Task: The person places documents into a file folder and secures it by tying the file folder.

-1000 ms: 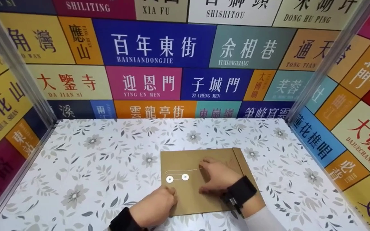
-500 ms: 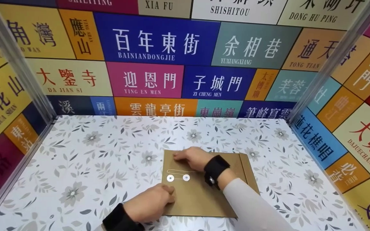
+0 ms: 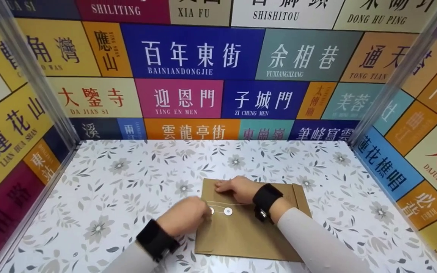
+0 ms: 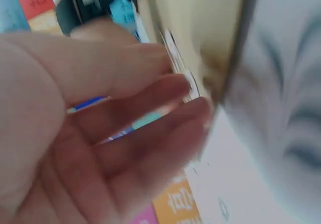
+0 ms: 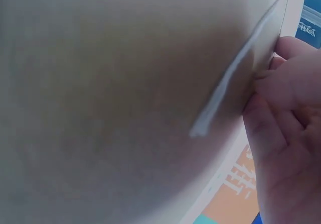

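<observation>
A brown kraft paper string-tie envelope (image 3: 249,235) lies flat on the table, its narrow folded strip at the right. Two white round buttons sit towards its left side; one button (image 3: 228,211) shows fully, the other is partly covered by my left fingers. A thin white string (image 5: 223,86) runs across the envelope, and its loose end shows in the right wrist view. My left hand (image 3: 186,216) is at the left button, fingers loosely bent and blurred in the left wrist view. My right hand (image 3: 241,189) rests on the envelope's upper left part, fingertips against the paper.
The table (image 3: 139,182) has a white cover printed with grey flowers and leaves. Walls of coloured panels (image 3: 192,53) with Chinese place names enclose the back and both sides. Black bands (image 3: 268,197) circle both wrists.
My right hand moved left from the envelope's middle to its upper left part. My left hand left the lower left edge and moved up to the left button.
</observation>
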`<state>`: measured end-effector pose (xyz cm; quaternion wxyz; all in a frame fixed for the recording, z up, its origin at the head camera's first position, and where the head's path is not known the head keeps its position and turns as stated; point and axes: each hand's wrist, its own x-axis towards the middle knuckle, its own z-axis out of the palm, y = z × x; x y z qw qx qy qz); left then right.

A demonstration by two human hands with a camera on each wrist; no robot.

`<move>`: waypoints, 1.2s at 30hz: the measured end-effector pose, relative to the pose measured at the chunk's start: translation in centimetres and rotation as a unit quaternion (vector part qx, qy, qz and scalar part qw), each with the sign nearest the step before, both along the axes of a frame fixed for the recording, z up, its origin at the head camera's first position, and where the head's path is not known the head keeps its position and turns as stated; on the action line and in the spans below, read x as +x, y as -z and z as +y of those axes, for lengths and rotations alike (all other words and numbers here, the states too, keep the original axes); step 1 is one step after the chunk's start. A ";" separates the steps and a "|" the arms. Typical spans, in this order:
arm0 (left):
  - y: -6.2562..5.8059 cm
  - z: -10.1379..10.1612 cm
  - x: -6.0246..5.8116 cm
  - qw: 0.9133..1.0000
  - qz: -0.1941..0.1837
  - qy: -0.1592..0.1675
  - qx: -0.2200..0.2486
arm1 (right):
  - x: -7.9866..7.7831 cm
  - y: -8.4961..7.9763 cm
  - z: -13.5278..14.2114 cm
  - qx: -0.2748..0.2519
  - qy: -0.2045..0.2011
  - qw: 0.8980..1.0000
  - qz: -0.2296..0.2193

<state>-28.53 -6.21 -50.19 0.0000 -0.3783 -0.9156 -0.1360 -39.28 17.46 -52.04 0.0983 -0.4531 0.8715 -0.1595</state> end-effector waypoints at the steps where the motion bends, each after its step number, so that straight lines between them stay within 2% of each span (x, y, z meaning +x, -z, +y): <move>1: 0.1 0.1 -0.8 1.000 0.006 -0.006 0.003 | 0.0 -0.1 0.1 -0.001 0.004 1.000 -0.005; 3: 0.3 0.1 -2.2 1.000 0.014 -0.011 0.002 | -0.1 -0.2 0.2 -0.005 0.010 1.000 -0.011; 6: 0.6 0.0 -3.4 1.000 0.029 -0.004 -0.007 | -0.1 -0.4 0.3 -0.009 0.018 1.000 -0.023; 11: 1.4 -0.6 -3.9 0.998 0.049 -0.033 0.010 | -0.1 -0.4 0.0 -0.008 0.023 0.999 -0.034; 15: 1.2 -0.8 -4.3 0.998 0.023 -0.066 0.004 | -0.1 -0.3 0.0 -0.006 0.025 1.000 -0.017; 19: 1.1 -0.5 -4.4 0.997 0.009 -0.076 -0.014 | 0.1 0.0 0.0 0.000 0.029 1.000 -0.002; 26: 1.7 -0.2 -4.2 0.993 0.056 -0.049 -0.095 | 0.4 0.1 0.0 -0.005 0.045 0.999 -0.013; 31: 1.7 -0.3 -4.4 0.998 0.029 -0.014 -0.057 | 0.4 0.1 0.0 -0.009 0.042 0.999 -0.011; 34: 1.8 -0.5 -4.6 0.999 0.003 -0.013 -0.031 | 0.4 0.1 0.0 -0.011 0.039 0.999 -0.009; 36: 1.8 -0.6 -4.8 1.000 -0.001 -0.016 -0.020 | 0.4 0.1 -0.1 -0.015 0.038 0.999 -0.007</move>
